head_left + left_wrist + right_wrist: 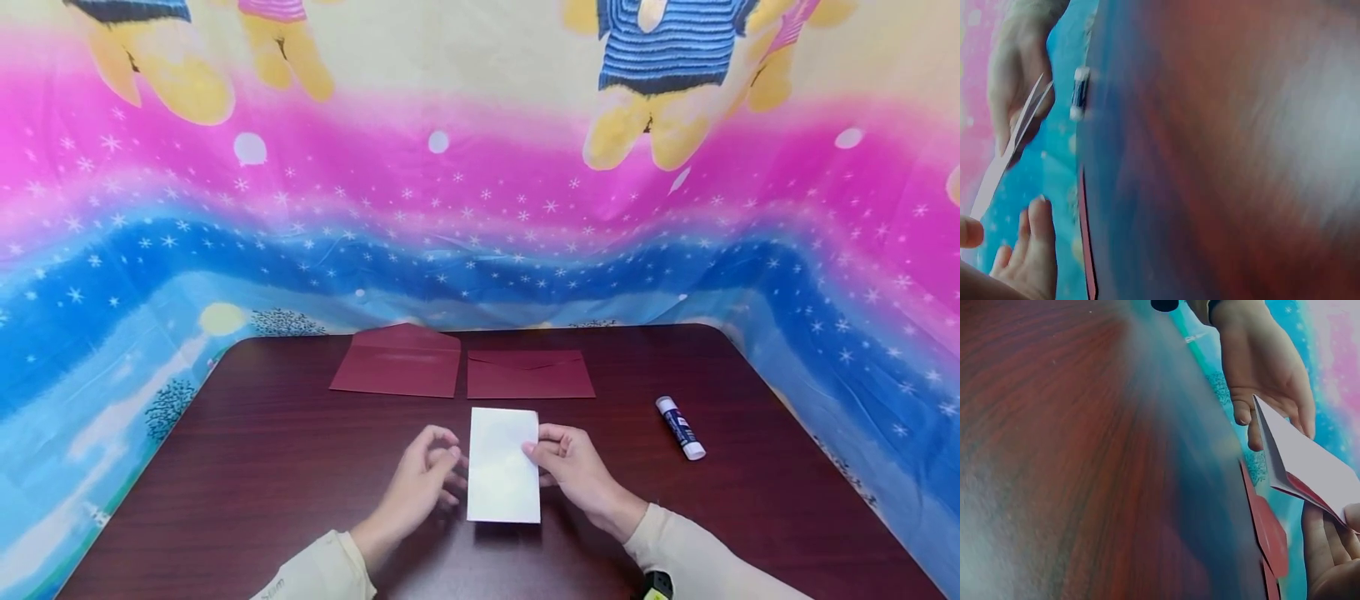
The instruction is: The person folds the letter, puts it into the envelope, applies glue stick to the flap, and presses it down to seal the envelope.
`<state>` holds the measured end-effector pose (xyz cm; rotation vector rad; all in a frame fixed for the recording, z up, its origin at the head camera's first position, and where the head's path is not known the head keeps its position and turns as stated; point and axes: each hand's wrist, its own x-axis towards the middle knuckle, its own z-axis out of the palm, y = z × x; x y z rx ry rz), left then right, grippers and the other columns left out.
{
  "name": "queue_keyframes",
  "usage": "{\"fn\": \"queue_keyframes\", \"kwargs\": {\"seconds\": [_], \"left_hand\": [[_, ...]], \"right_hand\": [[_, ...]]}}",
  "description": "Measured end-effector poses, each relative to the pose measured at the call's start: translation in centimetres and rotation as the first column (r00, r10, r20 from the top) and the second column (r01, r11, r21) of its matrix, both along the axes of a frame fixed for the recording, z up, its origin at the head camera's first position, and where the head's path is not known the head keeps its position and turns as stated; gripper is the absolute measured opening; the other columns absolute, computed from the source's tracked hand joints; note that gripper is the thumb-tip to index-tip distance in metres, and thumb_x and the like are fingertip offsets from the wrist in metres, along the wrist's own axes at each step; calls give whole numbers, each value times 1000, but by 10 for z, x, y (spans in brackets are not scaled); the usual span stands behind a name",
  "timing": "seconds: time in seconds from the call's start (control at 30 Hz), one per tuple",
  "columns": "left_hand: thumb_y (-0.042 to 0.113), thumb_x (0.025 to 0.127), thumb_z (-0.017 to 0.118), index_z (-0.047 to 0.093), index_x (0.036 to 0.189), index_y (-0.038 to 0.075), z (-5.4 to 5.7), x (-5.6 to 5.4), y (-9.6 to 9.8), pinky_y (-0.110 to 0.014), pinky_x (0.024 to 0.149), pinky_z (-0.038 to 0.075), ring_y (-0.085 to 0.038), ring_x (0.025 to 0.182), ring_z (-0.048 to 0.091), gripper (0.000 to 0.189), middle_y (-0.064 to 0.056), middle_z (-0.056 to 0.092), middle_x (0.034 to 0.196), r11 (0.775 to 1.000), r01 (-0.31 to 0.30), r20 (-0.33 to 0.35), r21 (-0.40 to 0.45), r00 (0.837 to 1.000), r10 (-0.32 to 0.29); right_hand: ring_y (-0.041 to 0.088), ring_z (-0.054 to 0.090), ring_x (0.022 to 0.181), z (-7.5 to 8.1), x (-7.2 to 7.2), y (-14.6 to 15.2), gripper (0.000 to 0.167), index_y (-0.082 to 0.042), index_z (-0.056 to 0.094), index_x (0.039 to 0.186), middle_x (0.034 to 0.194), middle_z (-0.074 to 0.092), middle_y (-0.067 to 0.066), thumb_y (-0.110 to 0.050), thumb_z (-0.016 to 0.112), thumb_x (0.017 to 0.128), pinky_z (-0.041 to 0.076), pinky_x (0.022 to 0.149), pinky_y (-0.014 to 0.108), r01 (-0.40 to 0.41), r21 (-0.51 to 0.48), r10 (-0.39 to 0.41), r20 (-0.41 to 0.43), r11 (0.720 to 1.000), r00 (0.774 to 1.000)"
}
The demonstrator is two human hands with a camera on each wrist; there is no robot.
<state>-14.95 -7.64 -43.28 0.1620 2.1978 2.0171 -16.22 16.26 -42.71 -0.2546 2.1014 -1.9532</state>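
A folded white card (503, 467) is held up above the table, its two layers slightly apart in both wrist views. My right hand (581, 475) pinches its right edge, thumb on the front face and fingers behind. My left hand (420, 483) is beside the card's left edge with loosely bent fingers; in the right wrist view this left hand (1266, 375) does not grip it. A strip of red shows along the card's lower inside edge in that view. Beyond the hands lie two dark red envelopes, one with its flap up (397, 367) and one with its flap folded down (531, 375).
A glue stick (681, 428) with white ends lies on the dark wooden table (262, 467) to the right. A patterned cloth (480, 208) with snowflakes and cartoon figures hangs around the table's back and sides.
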Motion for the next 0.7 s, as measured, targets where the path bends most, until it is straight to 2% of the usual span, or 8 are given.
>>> {"fn": "queue_keyframes", "kwargs": {"seconds": [0.1, 0.2, 0.37, 0.47, 0.53, 0.6, 0.7], "left_hand": [[4, 99, 53, 50, 118, -4, 5, -12, -10, -38, 63, 61, -21, 78, 69, 20, -26, 71, 105, 995, -103, 5, -12, 995, 103], [3, 98, 57, 52, 116, -3, 11, -27, -25, -38, 68, 61, -21, 84, 69, 20, -27, 70, 110, 980, -195, 21, -42, 980, 196], [8, 98, 58, 53, 119, -3, 17, -58, -56, -34, 77, 57, -24, 97, 65, 24, -23, 66, 116, 935, -300, -7, -189, 953, 304], [12, 98, 59, 54, 120, -2, 15, -78, -74, -41, 90, 52, -32, 111, 61, 26, -23, 61, 123, 890, -334, -34, -311, 940, 341], [16, 98, 59, 54, 123, 0, 12, -90, -87, -47, 99, 48, -37, 120, 57, 30, -24, 58, 132, 849, -337, -51, -407, 937, 347], [21, 99, 59, 53, 126, 1, 9, -99, -98, -53, 103, 44, -40, 125, 52, 34, -24, 55, 137, 801, -322, -68, -505, 940, 335], [26, 99, 58, 53, 131, 4, 10, -109, -109, -59, 101, 43, -43, 126, 46, 39, -23, 52, 140, 721, -292, -86, -629, 947, 309]], "right_hand": [[7, 71, 80, 1, -2, 3, 35, 15, 56, 123, 92, 78, 6, -12, 59, 101, 61, 73, 30, 4, 11, -4, 2, 1000, 1000], [8, 71, 81, 0, -4, 5, 35, 15, 56, 123, 94, 78, 8, -13, 59, 102, 61, 74, 30, 5, 18, -5, 7, 1000, 1000], [8, 72, 81, -2, -6, 7, 35, 15, 56, 123, 94, 78, 10, -13, 59, 102, 62, 75, 30, 14, 30, -15, 5, 999, 1000], [7, 71, 81, -2, -7, 7, 34, 15, 56, 122, 93, 78, 8, -13, 59, 102, 61, 74, 30, 19, 34, -19, 1, 999, 1000], [7, 71, 81, -3, -7, 7, 34, 15, 56, 122, 93, 78, 9, -13, 58, 102, 61, 74, 30, 15, 32, -15, 0, 999, 1000], [8, 71, 82, -3, -7, 6, 34, 16, 56, 122, 95, 78, 9, -12, 58, 102, 61, 75, 30, 6, 23, -6, 3, 1000, 1000], [8, 71, 82, -3, -8, 6, 35, 15, 55, 123, 95, 78, 9, -13, 58, 102, 61, 75, 30, -2, 18, 2, 6, 1000, 1000]]}}
